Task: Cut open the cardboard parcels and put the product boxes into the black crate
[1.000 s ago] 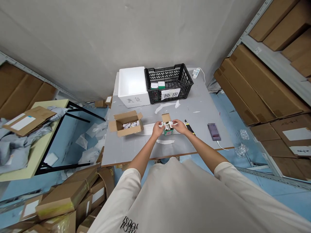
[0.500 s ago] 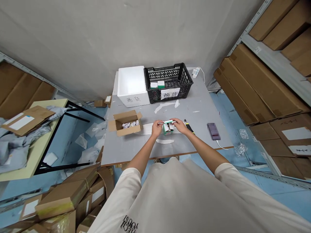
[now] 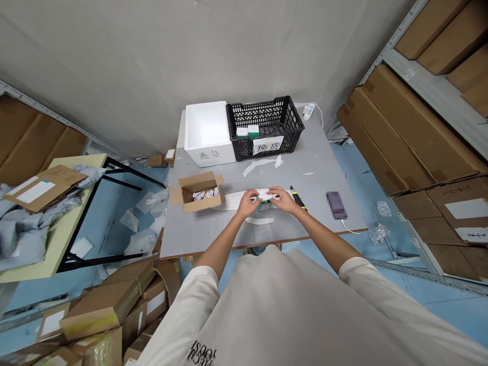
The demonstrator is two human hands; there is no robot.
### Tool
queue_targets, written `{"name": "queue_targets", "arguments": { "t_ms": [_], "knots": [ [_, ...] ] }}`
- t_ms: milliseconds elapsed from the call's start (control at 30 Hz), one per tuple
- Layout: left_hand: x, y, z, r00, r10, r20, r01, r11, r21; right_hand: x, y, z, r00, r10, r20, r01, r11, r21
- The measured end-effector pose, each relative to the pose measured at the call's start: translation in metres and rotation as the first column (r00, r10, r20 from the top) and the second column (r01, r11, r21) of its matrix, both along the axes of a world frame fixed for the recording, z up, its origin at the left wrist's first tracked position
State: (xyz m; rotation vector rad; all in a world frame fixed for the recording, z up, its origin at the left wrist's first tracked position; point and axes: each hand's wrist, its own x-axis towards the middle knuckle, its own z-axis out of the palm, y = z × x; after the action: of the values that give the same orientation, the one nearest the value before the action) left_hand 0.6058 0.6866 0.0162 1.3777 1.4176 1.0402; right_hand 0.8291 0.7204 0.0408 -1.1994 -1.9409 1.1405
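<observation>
Between my two hands stands a small green and white box (image 3: 264,205) on the grey table, its white lid flap lying over the top. My left hand (image 3: 249,202) grips the box at its left side, fingers bent onto the lid. On the right edge, my right hand (image 3: 282,199) is closed in the same way. A black and yellow utility knife (image 3: 298,198) lies just right of my right hand. To the left sits an open cardboard box (image 3: 201,192) with crumpled paper in it. White paper strips (image 3: 259,221) lie close to the green box.
A white foam box (image 3: 210,156) and a black plastic crate (image 3: 267,137) holding small green and white boxes stand at the back. A phone (image 3: 336,205) with a cable lies at right. Cartons (image 3: 95,310) are piled on the floor at left; shelves of cartons (image 3: 423,127) flank the right.
The small box's raised lid flap has come down over its opening. Both my hands have moved in closer around the box.
</observation>
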Motion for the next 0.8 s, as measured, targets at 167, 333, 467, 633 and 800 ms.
{"name": "queue_targets", "arguments": {
  "t_ms": [167, 333, 467, 633, 800],
  "knots": [
    [-0.003, -0.003, -0.005, 0.993, -0.052, -0.106, 0.057, 0.997, 0.046, 0.001, -0.002, -0.011, 0.996, 0.024, 0.084, -0.031, 0.996, 0.082],
    [-0.004, -0.004, -0.007, 0.975, -0.075, -0.211, 0.091, 0.994, 0.067, 0.004, -0.007, -0.012, 0.982, 0.058, 0.177, -0.087, 0.983, 0.161],
    [-0.004, -0.007, -0.004, 0.955, -0.102, -0.28, 0.124, 0.99, 0.061, 0.006, -0.013, -0.005, 0.923, 0.105, 0.371, -0.211, 0.943, 0.258],
    [-0.007, -0.013, 0.006, 0.9, -0.155, -0.408, 0.205, 0.975, 0.08, -0.005, -0.014, 0.008, 0.808, 0.115, 0.578, -0.318, 0.911, 0.264],
    [-0.018, -0.015, 0.008, 0.889, -0.208, -0.408, 0.255, 0.965, 0.065, -0.025, -0.01, 0.016, 0.713, 0.111, 0.692, -0.358, 0.907, 0.223]
  ]
}}
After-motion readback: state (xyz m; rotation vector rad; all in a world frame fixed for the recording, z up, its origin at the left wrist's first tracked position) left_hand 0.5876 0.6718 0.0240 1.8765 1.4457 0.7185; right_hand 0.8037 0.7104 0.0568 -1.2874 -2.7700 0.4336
